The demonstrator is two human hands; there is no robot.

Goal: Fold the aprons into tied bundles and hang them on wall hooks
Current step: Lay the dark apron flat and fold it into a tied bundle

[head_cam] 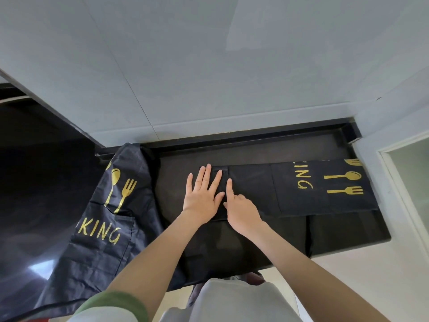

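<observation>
A black apron (pixel 301 189) with gold lettering and a gold spoon and fork lies folded into a long strip across the dark counter (pixel 267 147). My left hand (pixel 204 194) rests flat on the strip's left end, fingers spread. Beside it, my right hand (pixel 241 208) presses the cloth with its index finger stretched out and the other fingers curled. A second black apron (pixel 104 217) with the same gold print lies spread out at the left, draping over the counter's front edge.
A pale grey tiled wall (pixel 209 66) rises behind the counter. A white frame with frosted glass (pixel 408 170) stands at the right. A glossy dark surface (pixel 34 182) lies at the left. No hooks are in view.
</observation>
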